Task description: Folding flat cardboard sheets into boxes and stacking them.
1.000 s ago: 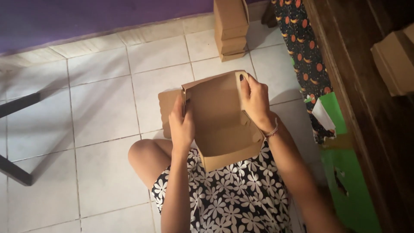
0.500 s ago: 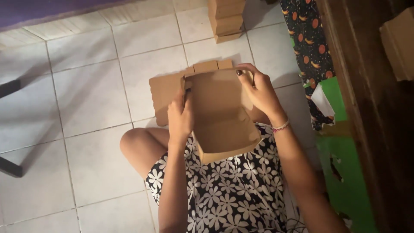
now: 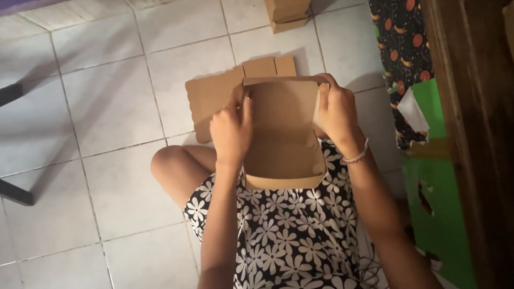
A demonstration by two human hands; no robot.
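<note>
A brown cardboard box (image 3: 282, 136), half folded with its inside facing me, rests over my lap. My left hand (image 3: 231, 131) grips its left wall, thumb pressed on the upper left corner. My right hand (image 3: 336, 113) clasps the upper right corner and right wall; a thin bracelet circles that wrist. Beneath and behind the box, flat cardboard sheets (image 3: 211, 99) lie on the tiled floor, partly hidden by the box and my hands.
A stack of folded cardboard boxes (image 3: 286, 13) stands on the floor at the top. A patterned dark cloth (image 3: 399, 59) and a green sheet (image 3: 441, 208) lie to the right beside dark wooden furniture (image 3: 476, 134). A dark chair leg (image 3: 13, 192) shows at the left.
The view has tilted downward, so the box and hands sit lower in frame. My right hand has shifted from the box's top edge to its upper right corner. The box's walls stand more upright.
</note>
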